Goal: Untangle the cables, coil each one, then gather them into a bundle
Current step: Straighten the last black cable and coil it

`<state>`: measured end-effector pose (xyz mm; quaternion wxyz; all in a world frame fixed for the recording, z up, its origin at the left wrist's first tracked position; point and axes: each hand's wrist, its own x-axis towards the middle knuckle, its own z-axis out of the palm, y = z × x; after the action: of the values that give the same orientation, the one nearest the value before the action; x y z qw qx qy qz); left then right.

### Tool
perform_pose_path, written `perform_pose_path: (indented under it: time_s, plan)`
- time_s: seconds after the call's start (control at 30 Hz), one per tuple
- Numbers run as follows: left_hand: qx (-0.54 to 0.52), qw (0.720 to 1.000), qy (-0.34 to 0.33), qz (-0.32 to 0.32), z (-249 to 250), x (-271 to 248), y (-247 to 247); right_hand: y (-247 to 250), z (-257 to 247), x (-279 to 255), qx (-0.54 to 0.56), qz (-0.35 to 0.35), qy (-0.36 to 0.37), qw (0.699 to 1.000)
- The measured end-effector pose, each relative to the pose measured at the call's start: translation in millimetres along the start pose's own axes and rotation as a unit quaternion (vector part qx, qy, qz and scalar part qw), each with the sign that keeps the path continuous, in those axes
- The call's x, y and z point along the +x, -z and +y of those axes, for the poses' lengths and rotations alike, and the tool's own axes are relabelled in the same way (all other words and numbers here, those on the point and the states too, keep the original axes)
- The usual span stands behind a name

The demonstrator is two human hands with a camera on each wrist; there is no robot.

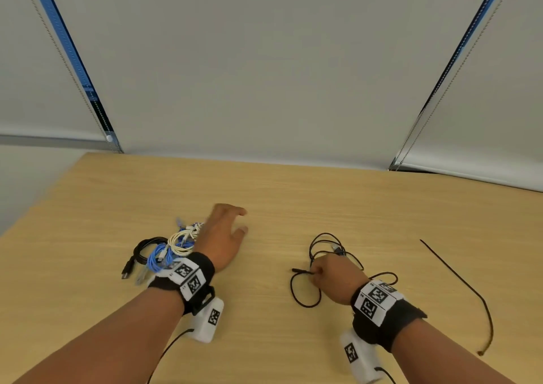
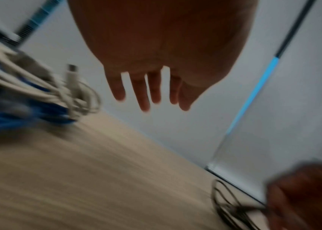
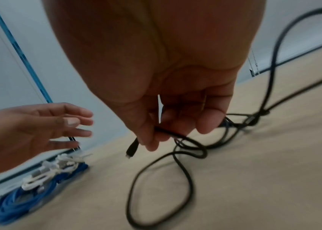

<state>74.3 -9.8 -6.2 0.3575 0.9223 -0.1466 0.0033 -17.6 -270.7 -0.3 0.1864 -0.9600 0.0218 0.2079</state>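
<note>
Right hand (image 1: 332, 280) pinches black cable (image 1: 305, 292) plug end pointing 9 o'clock; left hand (image 1: 223, 236), fingers spread, empty, at its 10 o'clock.

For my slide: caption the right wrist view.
Right hand pinches a loose black cable near its plug; left hand open above coiled cables.

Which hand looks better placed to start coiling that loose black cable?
The right hand, probably: it already pinches the black cable near its plug. The left hand hangs open beside the coiled cables, holding nothing.
</note>
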Motion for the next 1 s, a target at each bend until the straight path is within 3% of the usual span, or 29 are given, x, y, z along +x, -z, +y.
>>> perform_pose_path:
  time_s: [0.1,0.2,0.33,0.5,0.57,0.63,0.7,0.73,0.8,0.9,1.0]
  plan:
    - [-0.033,0.983,-0.086,-0.158,38,-13,-24,16,-6,0,0.028,0.047,0.043,0.998]
    - [-0.037,0.972,-0.095,-0.212,65,-14,-38,33,-16,-1,0.033,0.097,0.074,0.992]
    - [-0.053,0.981,-0.083,-0.17,79,0,-25,52,-17,-5,0.086,0.117,0.093,0.985]
    - [-0.189,0.98,-0.01,-0.064,68,19,6,61,4,-8,0.196,0.113,0.061,0.972]
    - [-0.287,0.956,0.066,-0.011,60,26,18,60,13,-7,0.205,0.1,0.045,0.973]
    - [-0.382,0.914,0.128,0.042,53,31,31,59,19,-7,0.241,0.085,0.03,0.966]
    - [-0.45,0.874,0.161,0.089,46,32,40,57,22,-8,0.28,0.071,0.032,0.957]
    - [-0.455,0.869,0.165,0.107,43,32,43,57,22,-8,0.301,0.062,0.037,0.951]
    - [-0.372,0.907,0.147,0.128,37,31,42,56,18,-8,0.361,0.048,0.037,0.931]
    - [-0.103,0.982,0.092,0.13,37,26,35,57,13,-3,0.373,0.072,0.004,0.925]
    - [0.003,0.991,-0.08,0.105,64,11,22,63,4,-1,0.325,0.089,0.002,0.942]
